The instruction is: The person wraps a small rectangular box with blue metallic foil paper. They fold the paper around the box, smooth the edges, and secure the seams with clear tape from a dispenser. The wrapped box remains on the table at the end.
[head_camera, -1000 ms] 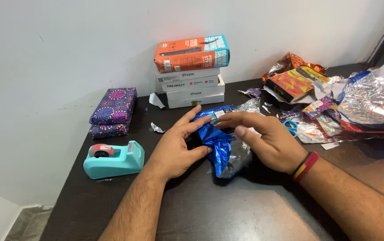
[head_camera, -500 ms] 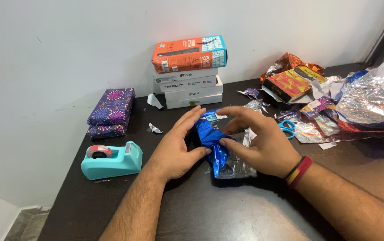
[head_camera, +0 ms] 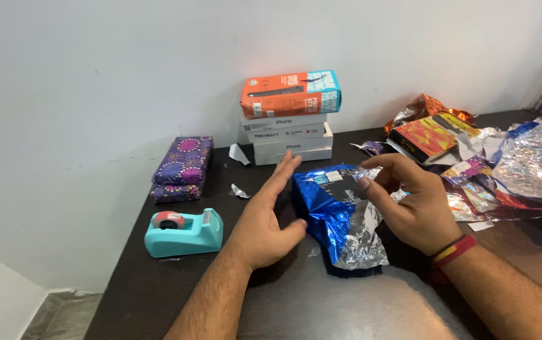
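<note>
Table against a wall, a part-wrapped box in the middle between two hands.

The box (head_camera: 337, 211) lies on the table (head_camera: 296, 308), left hand (head_camera: 265, 220) beside it on the left, right hand (head_camera: 412, 204) on its right. A tape dispenser (head_camera: 185, 232) sits far left, a wrapped parcel (head_camera: 183, 167) behind it. A stack of boxes (head_camera: 290, 123) stands behind against the wall; loose wrapping paper (head_camera: 523, 170) is heaped right.
</note>
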